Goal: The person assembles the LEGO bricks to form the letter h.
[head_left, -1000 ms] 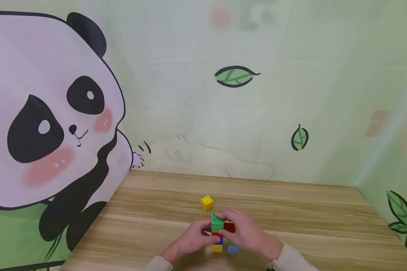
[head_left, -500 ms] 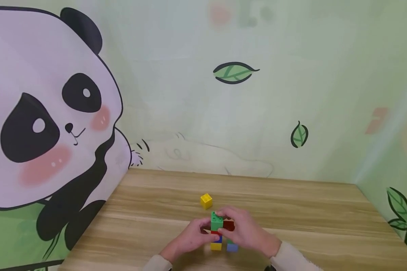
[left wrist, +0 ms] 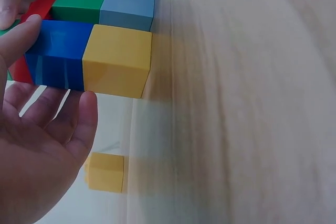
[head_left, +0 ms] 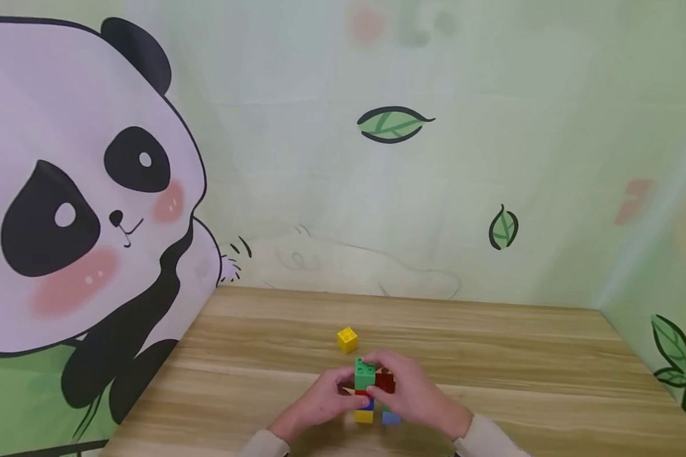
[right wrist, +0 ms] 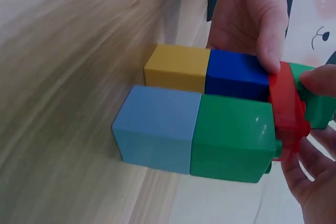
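A brick stack stands between both hands in the head view: yellow (left wrist: 118, 59) at the bottom, then blue (left wrist: 60, 51), a longer red brick (right wrist: 284, 98) and a green brick (head_left: 364, 379) on top. Beside it stands a second column, light blue (right wrist: 157, 121) under green (right wrist: 233, 135). The red brick reaches sideways over this column; some studs of the lower green brick show at its edge. My left hand (head_left: 322, 400) holds the stack, thumb on the blue and red bricks, fingers behind. With thumb and fingers, my right hand (head_left: 414, 390) pinches the top green brick.
A loose yellow brick (head_left: 347, 341) lies on the wooden table (head_left: 251, 343) just behind the stack. The table's far edge meets a wall covering (head_left: 320, 190) printed with a panda and leaves.
The view shifts slightly with the head. Both hands keep the same hold, and the bricks show no clear movement.
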Available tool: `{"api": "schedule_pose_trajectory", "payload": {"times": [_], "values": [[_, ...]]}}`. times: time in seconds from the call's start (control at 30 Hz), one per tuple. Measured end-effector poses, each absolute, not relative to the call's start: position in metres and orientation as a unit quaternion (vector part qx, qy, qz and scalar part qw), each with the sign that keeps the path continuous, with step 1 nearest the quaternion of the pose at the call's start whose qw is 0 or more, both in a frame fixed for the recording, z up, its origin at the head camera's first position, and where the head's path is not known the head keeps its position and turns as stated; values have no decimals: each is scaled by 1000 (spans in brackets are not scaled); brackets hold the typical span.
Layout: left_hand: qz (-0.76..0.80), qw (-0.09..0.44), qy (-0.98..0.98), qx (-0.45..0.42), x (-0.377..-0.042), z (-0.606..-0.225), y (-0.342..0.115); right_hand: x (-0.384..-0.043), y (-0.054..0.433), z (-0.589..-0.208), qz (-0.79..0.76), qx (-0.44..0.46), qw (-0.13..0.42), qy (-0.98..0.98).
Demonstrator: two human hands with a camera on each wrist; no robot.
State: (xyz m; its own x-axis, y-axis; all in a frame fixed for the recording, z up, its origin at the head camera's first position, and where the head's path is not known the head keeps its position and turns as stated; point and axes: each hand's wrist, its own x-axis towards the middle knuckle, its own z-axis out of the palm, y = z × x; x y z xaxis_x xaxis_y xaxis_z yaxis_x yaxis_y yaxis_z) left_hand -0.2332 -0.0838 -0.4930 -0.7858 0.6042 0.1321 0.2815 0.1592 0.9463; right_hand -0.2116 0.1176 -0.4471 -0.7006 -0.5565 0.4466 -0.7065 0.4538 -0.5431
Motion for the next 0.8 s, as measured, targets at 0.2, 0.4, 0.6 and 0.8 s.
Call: {"api": "schedule_pose_trajectory", "payload": {"times": [0.2, 0.4, 0.6, 0.8], "values": [[577, 146, 747, 298, -233, -490, -86, -212, 115, -446, 368, 369, 91, -849], [582, 149, 741, 300, -229, -488, -89, -211, 116, -446, 378, 361, 59, -850], [574, 147, 749, 297, -228, -488, -93, -213, 121, -438, 412, 319, 24, -853], [569, 152, 756, 286, -228, -489, -97, -232, 127, -435, 451, 298, 37, -841]]}}
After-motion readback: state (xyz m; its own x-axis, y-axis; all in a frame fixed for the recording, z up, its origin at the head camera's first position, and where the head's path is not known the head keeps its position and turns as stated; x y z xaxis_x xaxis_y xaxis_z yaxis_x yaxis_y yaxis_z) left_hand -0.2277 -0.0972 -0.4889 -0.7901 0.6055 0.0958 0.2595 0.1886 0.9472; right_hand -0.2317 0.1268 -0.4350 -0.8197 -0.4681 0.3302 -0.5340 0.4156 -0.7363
